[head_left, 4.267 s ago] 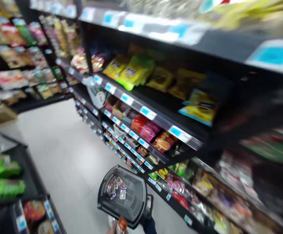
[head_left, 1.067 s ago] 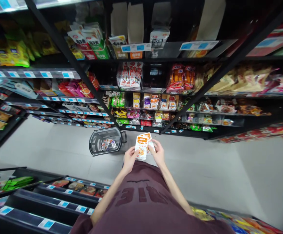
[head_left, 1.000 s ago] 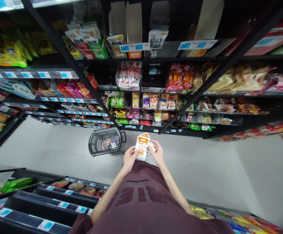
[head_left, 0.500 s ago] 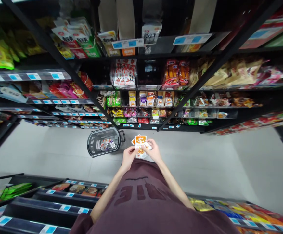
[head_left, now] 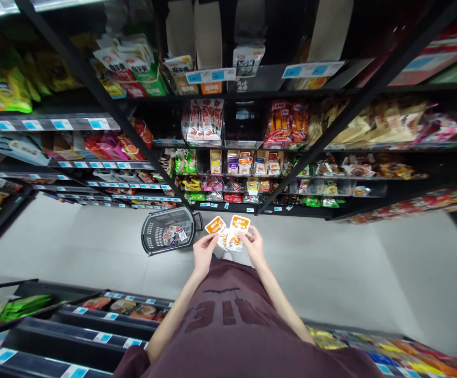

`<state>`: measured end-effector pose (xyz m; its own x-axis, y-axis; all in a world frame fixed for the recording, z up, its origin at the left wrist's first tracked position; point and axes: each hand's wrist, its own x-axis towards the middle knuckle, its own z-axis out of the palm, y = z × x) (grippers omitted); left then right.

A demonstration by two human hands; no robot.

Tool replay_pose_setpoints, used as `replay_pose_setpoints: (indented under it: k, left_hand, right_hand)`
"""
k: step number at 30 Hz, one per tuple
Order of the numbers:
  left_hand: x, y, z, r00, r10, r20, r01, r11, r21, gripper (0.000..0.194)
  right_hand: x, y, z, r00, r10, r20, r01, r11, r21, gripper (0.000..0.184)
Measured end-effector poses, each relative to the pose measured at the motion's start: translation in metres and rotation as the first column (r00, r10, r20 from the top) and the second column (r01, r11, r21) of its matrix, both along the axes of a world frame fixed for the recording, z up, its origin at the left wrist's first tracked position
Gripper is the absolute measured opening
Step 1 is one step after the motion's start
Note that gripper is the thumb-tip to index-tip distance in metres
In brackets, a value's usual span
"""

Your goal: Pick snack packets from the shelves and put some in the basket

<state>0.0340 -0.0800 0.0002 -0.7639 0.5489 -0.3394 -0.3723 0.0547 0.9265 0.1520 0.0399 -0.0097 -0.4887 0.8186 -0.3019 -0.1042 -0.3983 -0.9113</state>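
Observation:
I stand in a shop aisle with both hands raised in front of my maroon shirt. My left hand [head_left: 204,250] pinches one small orange-and-white snack packet [head_left: 215,227]. My right hand [head_left: 254,244] grips another orange-and-white packet [head_left: 237,230] beside it. The two packets are fanned apart, and a third seems to sit behind them. A dark plastic shopping basket [head_left: 155,245] stands on the floor to the left of my hands, with several small packets [head_left: 172,234] in it.
Black shelves full of snack bags rise ahead, with blue price labels [head_left: 208,76] along their edges. A lower shelf row [head_left: 94,320] runs behind me at the bottom left. Pale tiled floor [head_left: 330,273] lies open to the right.
The view swung from the aisle to the shelves as I stood back from the basket. In the last half second my hands spread the stacked packets apart, one in each hand.

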Motion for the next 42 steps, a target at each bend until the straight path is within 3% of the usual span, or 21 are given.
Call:
replay_pose_setpoints:
  k: [4,7,12,21,29,42]
  left_hand:
    - [-0.011,-0.002,-0.001,0.992,0.071,-0.104,-0.071,0.997,0.002,0.032]
    - [-0.017,-0.003,0.001,0.994,0.068,-0.091,-0.064,0.997,0.05,0.039]
    - [-0.02,-0.004,0.008,1.0,0.019,0.004,-0.019,0.995,0.1,0.058]
    - [-0.012,-0.01,0.005,0.999,-0.024,-0.031,0.025,0.999,0.026,0.037]
    - [0.0,-0.013,0.003,0.987,-0.16,-0.001,0.16,0.986,-0.044,0.039]
    - [0.004,-0.005,0.007,0.98,-0.196,0.023,0.195,0.98,0.035,0.031]
  right_hand:
    - [0.003,0.004,-0.005,0.99,-0.142,0.002,0.142,0.99,-0.026,0.048]
    - [0.0,0.002,-0.005,0.984,-0.178,-0.009,0.178,0.983,-0.036,0.047]
    - [-0.007,-0.004,-0.002,0.992,-0.116,-0.051,0.114,0.993,-0.04,0.047]
    - [-0.005,-0.007,-0.012,0.999,-0.033,0.002,0.033,0.998,-0.049,0.049]
    - [-0.003,-0.016,-0.007,0.999,0.052,-0.014,-0.051,0.997,0.061,0.044]
    - [0.002,-0.018,-0.006,0.988,0.148,-0.031,-0.148,0.989,0.025,0.037]
